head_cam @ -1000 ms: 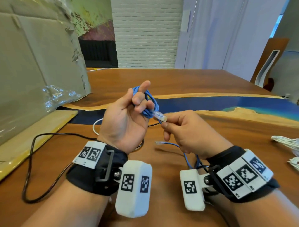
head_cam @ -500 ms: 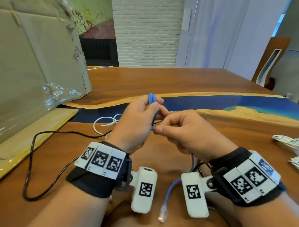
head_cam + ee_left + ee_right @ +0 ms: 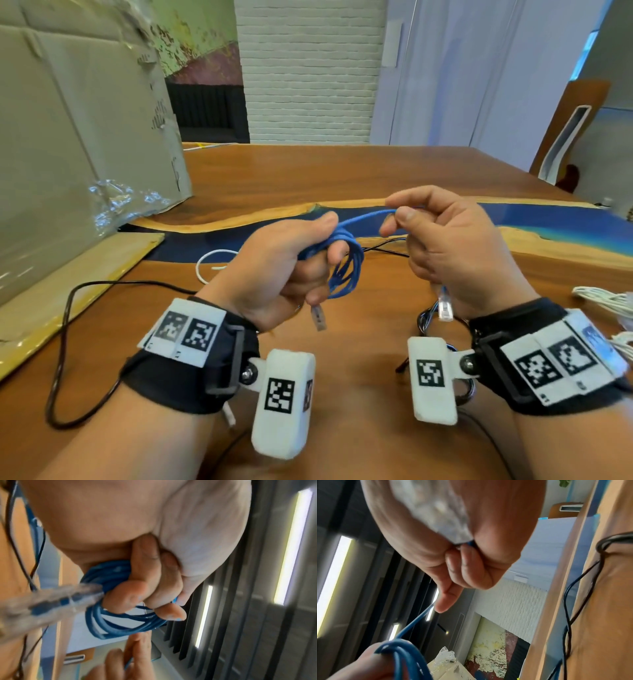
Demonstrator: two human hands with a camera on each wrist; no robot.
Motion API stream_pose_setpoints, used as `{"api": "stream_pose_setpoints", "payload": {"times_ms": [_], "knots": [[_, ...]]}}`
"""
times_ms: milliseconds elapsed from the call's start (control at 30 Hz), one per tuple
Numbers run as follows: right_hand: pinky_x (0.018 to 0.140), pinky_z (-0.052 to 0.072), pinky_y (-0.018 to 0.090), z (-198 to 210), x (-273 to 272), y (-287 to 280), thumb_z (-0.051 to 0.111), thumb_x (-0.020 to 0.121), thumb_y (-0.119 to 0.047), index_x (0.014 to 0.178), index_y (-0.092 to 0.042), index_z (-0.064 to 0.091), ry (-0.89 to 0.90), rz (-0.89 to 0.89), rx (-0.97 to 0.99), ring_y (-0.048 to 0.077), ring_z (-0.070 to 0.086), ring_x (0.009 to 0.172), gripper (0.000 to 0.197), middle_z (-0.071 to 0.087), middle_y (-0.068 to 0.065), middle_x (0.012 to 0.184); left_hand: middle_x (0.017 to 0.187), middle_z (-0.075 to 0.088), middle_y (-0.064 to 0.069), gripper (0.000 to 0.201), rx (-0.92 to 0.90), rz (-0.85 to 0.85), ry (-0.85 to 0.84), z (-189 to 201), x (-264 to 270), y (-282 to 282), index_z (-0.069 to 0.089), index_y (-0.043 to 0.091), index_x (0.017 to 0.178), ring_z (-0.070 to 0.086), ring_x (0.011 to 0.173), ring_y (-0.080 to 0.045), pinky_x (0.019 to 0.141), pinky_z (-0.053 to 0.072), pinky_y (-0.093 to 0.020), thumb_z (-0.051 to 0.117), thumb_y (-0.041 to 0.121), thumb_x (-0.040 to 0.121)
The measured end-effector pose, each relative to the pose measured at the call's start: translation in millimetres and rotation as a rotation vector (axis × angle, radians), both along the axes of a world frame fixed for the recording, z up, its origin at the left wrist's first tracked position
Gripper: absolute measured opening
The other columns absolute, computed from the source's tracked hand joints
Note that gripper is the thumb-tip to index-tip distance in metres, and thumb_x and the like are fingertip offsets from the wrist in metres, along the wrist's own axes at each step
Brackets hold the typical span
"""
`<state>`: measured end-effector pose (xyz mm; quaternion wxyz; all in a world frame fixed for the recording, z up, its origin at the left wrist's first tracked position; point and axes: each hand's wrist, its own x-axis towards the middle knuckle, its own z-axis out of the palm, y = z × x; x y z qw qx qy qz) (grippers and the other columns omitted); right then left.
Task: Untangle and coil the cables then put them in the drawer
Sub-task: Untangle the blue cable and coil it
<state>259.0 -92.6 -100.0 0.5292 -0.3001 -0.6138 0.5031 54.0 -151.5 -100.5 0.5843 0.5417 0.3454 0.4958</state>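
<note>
Above the table point(image 3: 342, 171), the left hand point(image 3: 274, 263) has its fingers point(image 3: 130, 596) curled tight around the coiled blue ethernet cable point(image 3: 346, 270); the right hand point(image 3: 452, 250) pinches its free strand, clear plug point(image 3: 444, 305) dangling below.

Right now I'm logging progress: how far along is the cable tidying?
Mostly done: the thin blue network cable is looped in the left hand. In hand: the right hand pinches its free tail. Left: the black cable and white cables lie loose on the wooden table; no drawer shows.
</note>
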Motion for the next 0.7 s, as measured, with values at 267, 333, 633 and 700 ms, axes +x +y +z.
{"api": "stream_pose_setpoints", "payload": {"times_ms": [267,333,633,700], "knots": [[0.065,0.053,0.021,-8.9,-16.1,-2.5,0.071,0.093,-0.003,0.09,-0.01,0.076,-0.348,-0.099,0.223,0.009,0.068,0.068,0.01,0.076,0.002,0.079,0.047,0.008,0.008,0.043,-0.081,-0.136,-0.323,3.2,7.7,-2.5,0.057,0.018,0.063,0.005,0.039,-0.012,0.041,0.02,-0.022,0.044,0.041,0.097],[0.064,0.054,0.029,-12.3,-21.0,-3.5,0.072,0.093,-0.006,0.088,-0.014,0.077,-0.399,-0.098,0.238,0.018,0.065,0.068,0.011,0.076,0.003,0.08,0.046,0.008,0.008,0.042,-0.087,-0.133,-0.355,2.7,10.4,-2.2,0.057,0.018,0.061,0.004,0.038,-0.012,0.041,0.018,-0.021,0.045,0.04,0.096],[0.087,0.057,0.05,-24.9,-40.1,-10.6,0.06,0.095,-0.003,0.101,0.005,0.075,-0.041,0.174,-0.165,0.04,0.068,0.087,0.018,0.071,0.032,0.097,0.037,0.016,0.01,0.042,-0.099,0.018,-0.342,-6.5,9.6,8.3,0.055,0.013,0.057,0.005,0.037,-0.013,0.039,0.019,-0.022,0.048,0.037,0.091],[0.094,0.053,0.052,-24.7,-36.5,-9.6,0.059,0.089,-0.019,0.109,0.008,0.072,0.041,0.231,-0.272,0.039,0.067,0.092,0.036,0.07,0.027,0.101,0.037,0.018,0.008,0.046,-0.097,0.086,-0.281,-9.1,9.7,10.5,0.054,0.011,0.058,0.009,0.035,-0.011,0.039,0.02,-0.023,0.046,0.035,0.096]]}}
